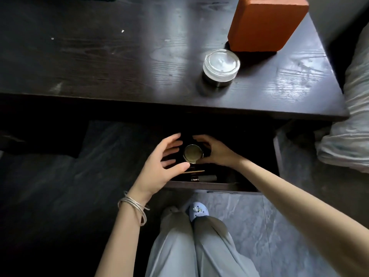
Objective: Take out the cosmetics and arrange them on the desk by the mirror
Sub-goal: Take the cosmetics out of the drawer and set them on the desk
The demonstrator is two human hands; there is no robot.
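Observation:
A small round jar with a gold lid (193,153) sits in the open drawer (215,185) below the dark desk (119,62). My right hand (216,149) curls round the jar from the right, thumb and fingers on its sides. To the jar's left, my left hand (163,162) is spread with relaxed fingers, holding nothing. A clear-lidded cream jar (221,67) stands on the desk top at the right. Slim cosmetics, a brush handle (194,171) and a dark tube (203,178), lie at the drawer's front.
An orange box (266,23) stands upright behind the cream jar at the desk's back right. A white plastic bag (349,140) rests on the floor to the right of the desk. My legs and a slipper (198,211) are below the drawer.

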